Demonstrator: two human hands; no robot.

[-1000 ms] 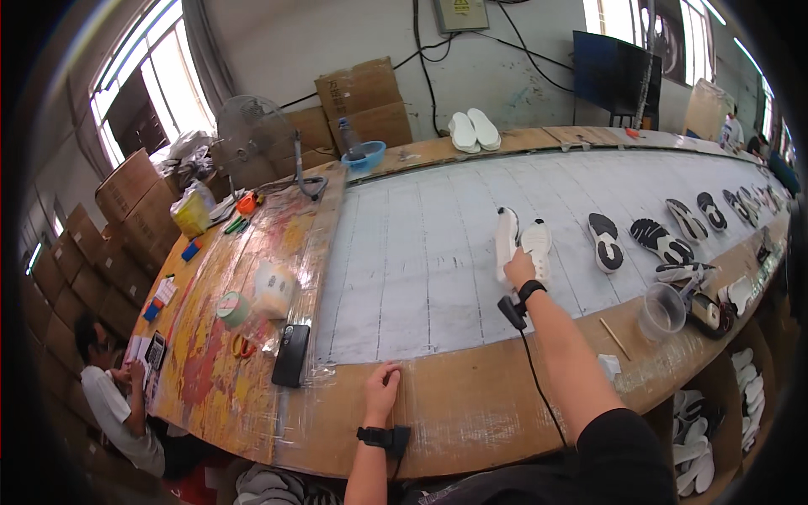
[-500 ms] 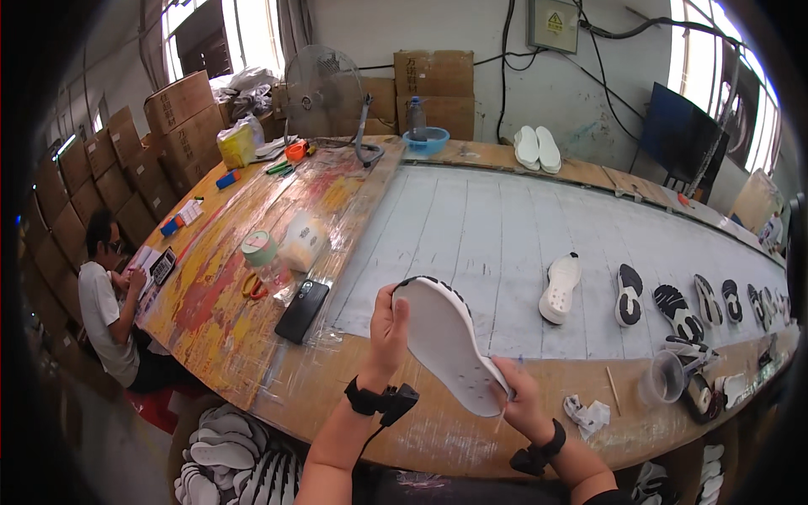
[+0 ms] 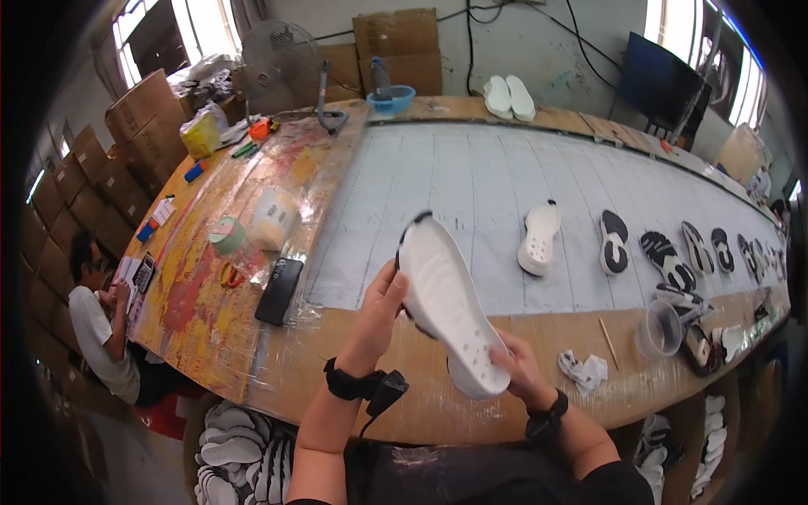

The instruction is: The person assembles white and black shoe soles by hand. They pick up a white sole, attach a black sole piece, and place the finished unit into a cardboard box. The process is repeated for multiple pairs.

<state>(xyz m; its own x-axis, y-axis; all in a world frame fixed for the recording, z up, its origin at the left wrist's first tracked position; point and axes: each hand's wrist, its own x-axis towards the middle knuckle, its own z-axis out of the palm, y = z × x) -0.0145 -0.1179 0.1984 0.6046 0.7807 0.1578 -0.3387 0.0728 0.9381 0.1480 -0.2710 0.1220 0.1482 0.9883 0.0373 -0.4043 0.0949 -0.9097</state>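
A white shoe sole with a black outer edge is held up above the near edge of the table, its inner side facing me and small holes at the heel. My left hand grips its left side, thumb on the upper face and fingers hidden behind. My right hand holds the heel end from the right, fingers bent at its rim. Beyond it another white sole lies on the pale sheet. To its right a black-and-white sole begins a row of several more.
Crumpled tissue, a thin stick and a clear plastic cup lie right of my hands. A black phone and orange scissors are at the left. Below the table stands a box of soles. A person sits far left.
The sole has been tilted, its toe raised and its inner face turned more toward me. My right hand has shifted slightly along the heel. The whole view has moved too.
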